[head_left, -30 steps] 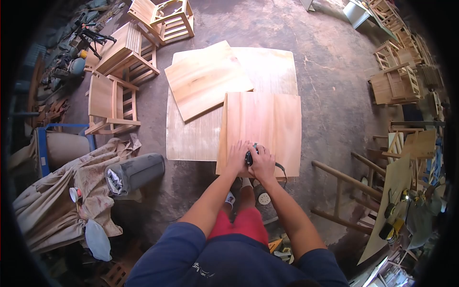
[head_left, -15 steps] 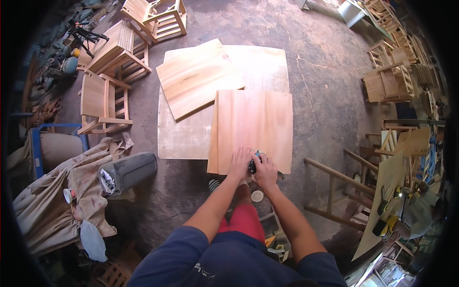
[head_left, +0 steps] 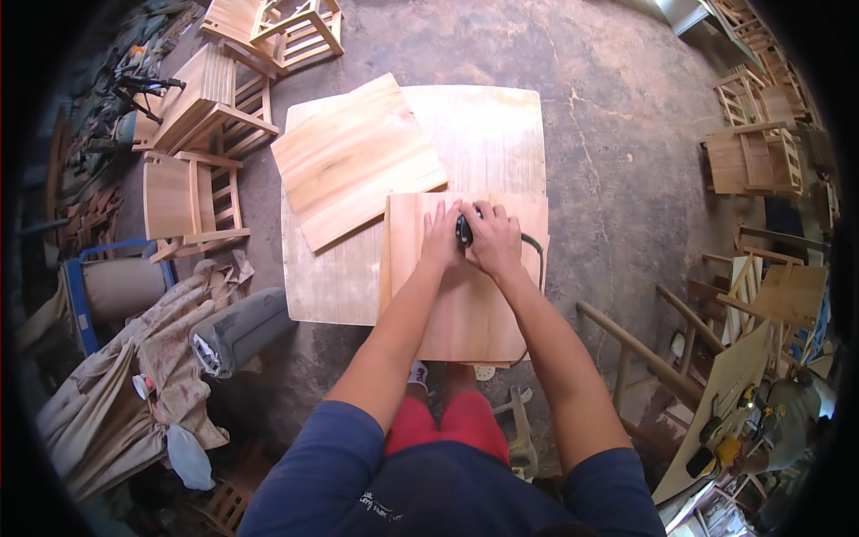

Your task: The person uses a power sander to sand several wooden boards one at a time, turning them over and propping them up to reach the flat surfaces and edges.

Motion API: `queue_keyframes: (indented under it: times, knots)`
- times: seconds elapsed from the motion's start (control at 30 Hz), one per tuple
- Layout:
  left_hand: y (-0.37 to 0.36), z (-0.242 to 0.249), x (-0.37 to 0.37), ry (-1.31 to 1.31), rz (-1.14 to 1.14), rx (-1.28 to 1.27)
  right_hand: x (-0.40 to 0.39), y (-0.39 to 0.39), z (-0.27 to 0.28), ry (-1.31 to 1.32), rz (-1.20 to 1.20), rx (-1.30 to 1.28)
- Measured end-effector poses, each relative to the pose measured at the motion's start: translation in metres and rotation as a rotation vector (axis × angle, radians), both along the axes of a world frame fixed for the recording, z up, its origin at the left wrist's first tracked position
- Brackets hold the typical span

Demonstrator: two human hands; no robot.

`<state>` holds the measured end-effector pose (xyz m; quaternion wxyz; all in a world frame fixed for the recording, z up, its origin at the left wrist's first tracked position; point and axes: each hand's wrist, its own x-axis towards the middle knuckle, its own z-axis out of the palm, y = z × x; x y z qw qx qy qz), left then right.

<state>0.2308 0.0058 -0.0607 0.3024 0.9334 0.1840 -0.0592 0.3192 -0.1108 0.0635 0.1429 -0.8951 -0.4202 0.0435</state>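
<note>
My right hand [head_left: 490, 234] is wrapped round a dark handheld power tool [head_left: 463, 231] that rests on the upper part of a light wooden panel [head_left: 465, 313]. Just left of the tool, my left hand [head_left: 440, 234] lies on the panel with its fingers stretched out. From the tool a dark cord [head_left: 540, 255] curves down the panel's right side. A second panel [head_left: 358, 161] lies tilted at the upper left, and both rest on a large pale tabletop [head_left: 327, 291]. The underside of the tool is hidden.
Wooden chairs [head_left: 192, 201] stand at the left, below stacked boards [head_left: 201, 94]. A grey cylindrical object [head_left: 242, 329] and a draped cloth [head_left: 134, 394] are at the lower left. Wooden frames [head_left: 635, 353] and a leaning board [head_left: 716, 412] with yellow tools are on the right.
Both hands and the tool have moved forward across the panel, from its near edge to its far part. The cord now shows along the right side. The view has shifted slightly.
</note>
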Motion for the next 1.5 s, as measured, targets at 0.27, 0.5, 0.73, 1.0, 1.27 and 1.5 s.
queue_keyframes:
  times: [0.27, 0.5, 0.73, 1.0, 1.27, 1.5]
  knots:
    - [-0.021, 0.017, 0.087, -0.013, -0.056, 0.019, 0.076, -0.027, -0.011, -0.079, -0.040, 0.032]
    - [-0.072, 0.010, 0.105, -0.047, -0.120, 0.018, 0.080, -0.083, -0.006, -0.025, -0.133, -0.021]
    - [-0.144, 0.021, 0.035, -0.063, -0.217, 0.051, 0.000, -0.157, 0.004, -0.006, -0.216, -0.011]
    - [-0.218, 0.016, -0.087, -0.133, -0.319, 0.056, -0.129, -0.232, 0.011, 0.005, -0.289, -0.053]
    - [-0.230, 0.036, -0.179, -0.059, -0.349, -0.083, -0.223, -0.252, 0.014, 0.048, -0.284, -0.067]
    - [-0.213, 0.008, -0.164, -0.135, -0.311, 0.033, -0.199, -0.228, 0.010, -0.001, -0.273, -0.038]
